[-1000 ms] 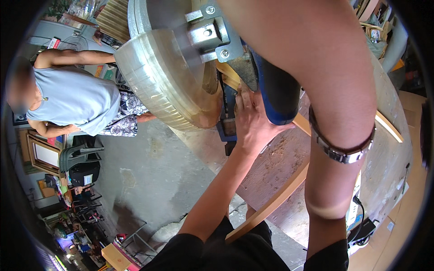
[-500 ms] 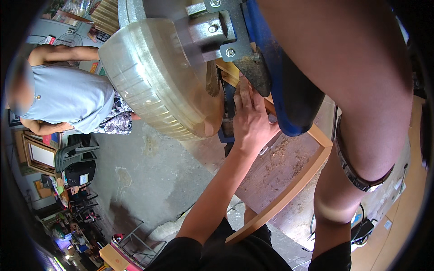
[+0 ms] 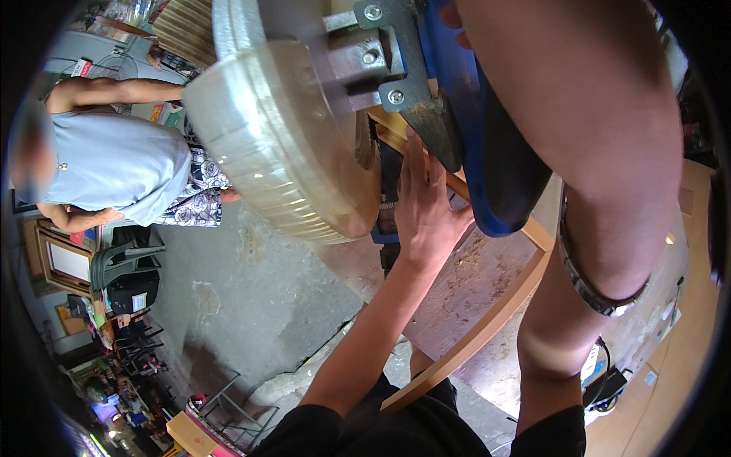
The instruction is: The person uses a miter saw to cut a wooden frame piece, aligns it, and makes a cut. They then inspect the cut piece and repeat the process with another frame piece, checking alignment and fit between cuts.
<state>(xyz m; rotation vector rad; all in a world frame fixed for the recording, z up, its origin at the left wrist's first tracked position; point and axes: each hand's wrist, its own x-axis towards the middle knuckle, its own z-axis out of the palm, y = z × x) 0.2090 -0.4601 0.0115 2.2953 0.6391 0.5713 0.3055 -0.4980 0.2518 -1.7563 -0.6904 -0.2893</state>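
Observation:
A mitre saw with a silver head, clear blade guard [image 3: 266,152] and blue-and-black casing [image 3: 502,183] fills the upper middle, its toothed blade partly visible. My left hand [image 3: 426,198] lies beneath the saw head beside the blade, fingers pressed on a wooden frame piece [image 3: 495,320] whose corner shows right of the hand and whose long strip runs down toward my body. My right hand [image 3: 457,23] is at the top edge, mostly hidden by its forearm, fingertips curled on the saw's upper part.
A co-worker in a sleeveless grey top [image 3: 122,160] stands at left. Framed boards [image 3: 65,259], stacked chairs [image 3: 114,263] and clutter line that side. The worktable [image 3: 472,266] carries sawdust; a power strip and black adapter [image 3: 605,388] with cables lie at lower right, beside large boards [image 3: 670,365].
Since a second ago, my right forearm and the blue casing have shifted right, and the wooden frame's corner has come into sight. Little differs from half a second ago.

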